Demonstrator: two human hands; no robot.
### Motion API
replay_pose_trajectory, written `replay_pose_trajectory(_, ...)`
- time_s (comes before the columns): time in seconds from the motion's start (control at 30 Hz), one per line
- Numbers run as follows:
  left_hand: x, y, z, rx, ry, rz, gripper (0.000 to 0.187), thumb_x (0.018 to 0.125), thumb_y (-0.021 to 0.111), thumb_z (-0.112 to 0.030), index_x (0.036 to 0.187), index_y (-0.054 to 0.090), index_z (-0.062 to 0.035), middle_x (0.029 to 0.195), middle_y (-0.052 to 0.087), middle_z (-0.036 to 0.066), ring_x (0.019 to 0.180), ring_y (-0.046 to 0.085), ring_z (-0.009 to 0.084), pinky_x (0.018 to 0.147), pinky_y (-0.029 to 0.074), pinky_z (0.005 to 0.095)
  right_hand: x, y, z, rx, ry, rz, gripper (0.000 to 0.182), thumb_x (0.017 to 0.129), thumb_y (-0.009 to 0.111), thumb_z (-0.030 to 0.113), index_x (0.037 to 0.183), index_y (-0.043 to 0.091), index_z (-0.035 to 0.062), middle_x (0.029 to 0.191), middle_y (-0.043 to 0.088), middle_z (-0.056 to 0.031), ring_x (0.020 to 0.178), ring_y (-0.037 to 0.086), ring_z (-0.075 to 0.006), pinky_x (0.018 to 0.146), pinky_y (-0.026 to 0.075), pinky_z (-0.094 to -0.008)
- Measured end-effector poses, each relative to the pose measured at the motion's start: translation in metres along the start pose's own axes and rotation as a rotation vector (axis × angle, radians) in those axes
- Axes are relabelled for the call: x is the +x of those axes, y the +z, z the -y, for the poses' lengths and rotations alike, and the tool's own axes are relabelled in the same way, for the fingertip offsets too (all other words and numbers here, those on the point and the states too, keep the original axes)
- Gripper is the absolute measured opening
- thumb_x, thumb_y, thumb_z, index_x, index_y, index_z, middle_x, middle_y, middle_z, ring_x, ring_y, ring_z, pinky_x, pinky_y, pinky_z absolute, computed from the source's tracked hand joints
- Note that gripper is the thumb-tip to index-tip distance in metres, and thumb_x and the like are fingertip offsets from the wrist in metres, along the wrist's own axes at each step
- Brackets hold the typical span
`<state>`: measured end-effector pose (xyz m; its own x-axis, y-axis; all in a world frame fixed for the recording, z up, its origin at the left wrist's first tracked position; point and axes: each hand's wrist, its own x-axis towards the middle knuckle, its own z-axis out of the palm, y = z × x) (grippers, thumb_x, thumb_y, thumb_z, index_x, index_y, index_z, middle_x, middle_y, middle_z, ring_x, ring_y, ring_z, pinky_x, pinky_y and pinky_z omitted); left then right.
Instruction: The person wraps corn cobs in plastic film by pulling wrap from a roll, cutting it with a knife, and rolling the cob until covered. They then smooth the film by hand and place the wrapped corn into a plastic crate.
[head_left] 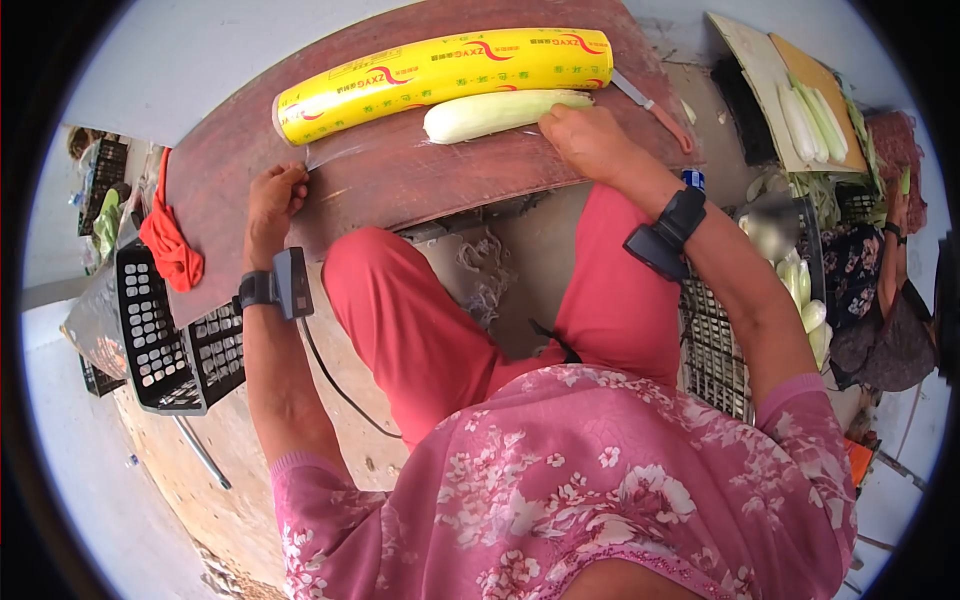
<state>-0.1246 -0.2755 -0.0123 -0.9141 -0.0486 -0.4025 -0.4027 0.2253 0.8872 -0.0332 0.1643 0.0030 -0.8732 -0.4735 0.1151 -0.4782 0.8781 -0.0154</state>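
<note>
On the reddish-brown board (400, 185) lies a yellow roll of film (440, 72) with red and green print. A pale green, long vegetable (500, 114) rests just in front of the roll, toward its right half. My left hand (277, 192) is closed at the board's left part, its fingertips pinching the edge of clear film (345, 152). The film stretches faintly between there and the vegetable. My right hand (582, 138) is closed at the vegetable's right end, with its fingers curled down; what they hold is hidden.
A knife (655, 112) with a pink handle lies right of the roll. An orange-red cloth (172, 238) hangs at the board's left edge above black crates (155, 325). At the right, another person's arm (895, 240) is near a crate of pale vegetables (812, 315).
</note>
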Motion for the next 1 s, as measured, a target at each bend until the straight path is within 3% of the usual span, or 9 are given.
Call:
replay_pose_trajectory(0.1,0.001,0.003,-0.001,0.087,0.029,-0.006,0.008,0.087,0.061,-0.01,0.09,0.065,-0.0035,0.073,0.061,0.001,0.053,0.053,0.0072,0.046,0.04,0.0215,0.003,0.001,0.003,-0.114,-0.021,-0.037,0.008,0.081,0.055,0.01,0.081,0.06,0.0054,0.081,0.063,-0.0119,0.075,0.066,-0.0322,0.062,0.054,-0.0424)
replay_pose_trajectory(0.43,-0.008,0.019,-0.033,0.773,0.109,-0.098,0.022,0.087,0.063,-0.018,0.094,0.067,0.0022,0.071,0.065,0.006,0.055,0.062,0.0132,0.053,0.048,0.0262,-0.004,-0.001,-0.002,0.049,0.013,-0.106,0.011,0.08,0.059,0.009,0.089,0.053,0.0053,0.087,0.057,-0.0139,0.082,0.062,-0.0349,0.069,0.051,-0.0446)
replay_pose_trajectory(0.53,-0.037,0.05,-0.062,0.928,0.513,-0.022,0.022,0.087,0.064,-0.017,0.096,0.066,0.0032,0.071,0.065,0.007,0.06,0.064,0.0137,0.058,0.05,0.0283,-0.005,0.003,-0.006,0.144,0.045,-0.132,0.013,0.081,0.059,0.008,0.09,0.05,0.0052,0.089,0.055,-0.0144,0.083,0.058,-0.0382,0.07,0.049,-0.0467)
replay_pose_trajectory(0.63,-0.086,0.11,-0.09,0.729,0.795,0.174,0.013,0.087,0.067,-0.011,0.095,0.066,-0.0003,0.076,0.067,0.009,0.073,0.064,0.0114,0.067,0.051,0.0278,-0.003,0.003,-0.008,0.215,0.09,-0.096,0.014,0.08,0.059,0.006,0.09,0.05,0.0059,0.089,0.054,-0.0142,0.084,0.057,-0.0394,0.071,0.047,-0.0475)
replay_pose_trajectory(0.7,-0.093,0.15,-0.085,0.651,1.021,0.195,0.014,0.084,0.068,-0.007,0.096,0.064,-0.0014,0.081,0.067,0.011,0.072,0.065,0.0189,0.068,0.053,0.0317,-0.005,-0.002,-0.01,0.269,0.106,-0.087,0.014,0.081,0.059,0.005,0.091,0.049,0.0063,0.089,0.054,-0.014,0.085,0.056,-0.0397,0.071,0.045,-0.0481)
replay_pose_trajectory(0.73,-0.094,0.166,-0.08,0.726,1.065,0.185,0.026,0.079,0.071,-0.009,0.103,0.062,-0.0025,0.095,0.065,0.012,0.086,0.063,0.0256,0.077,0.051,0.0359,-0.006,-0.001,-0.01,0.291,0.099,-0.104,0.013,0.081,0.058,0.005,0.091,0.049,0.0064,0.089,0.053,-0.0138,0.085,0.056,-0.0394,0.07,0.045,-0.0482)
replay_pose_trajectory(0.83,-0.103,0.203,-0.067,1.07,1.23,0.009,0.042,0.075,0.075,-0.016,0.111,0.058,-0.0043,0.109,0.059,0.012,0.103,0.056,0.0291,0.087,0.046,0.0386,-0.006,-0.004,-0.011,0.335,0.094,-0.14,0.011,0.082,0.058,0.006,0.09,0.05,0.0066,0.09,0.053,-0.0141,0.085,0.056,-0.0393,0.071,0.045,-0.0488)
replay_pose_trajectory(0.87,-0.097,0.21,-0.06,1.188,1.187,0.013,0.057,0.07,0.078,-0.026,0.118,0.054,-0.0053,0.117,0.053,0.012,0.111,0.048,0.0299,0.093,0.038,0.0412,-0.006,-0.007,-0.01,0.343,0.101,-0.143,0.01,0.082,0.058,0.007,0.088,0.05,0.0066,0.091,0.053,-0.0148,0.085,0.057,-0.0397,0.071,0.046,-0.0492)
replay_pose_trajectory(1.0,-0.087,0.224,-0.042,1.09,1.16,-0.159,0.063,0.07,0.078,-0.034,0.12,0.053,-0.0055,0.116,0.052,0.011,0.111,0.048,0.0296,0.095,0.035,0.0452,-0.005,-0.006,-0.009,0.307,0.12,-0.197,0.008,0.082,0.059,0.007,0.084,0.052,0.0063,0.093,0.053,-0.0131,0.084,0.058,-0.0375,0.07,0.047,-0.048)
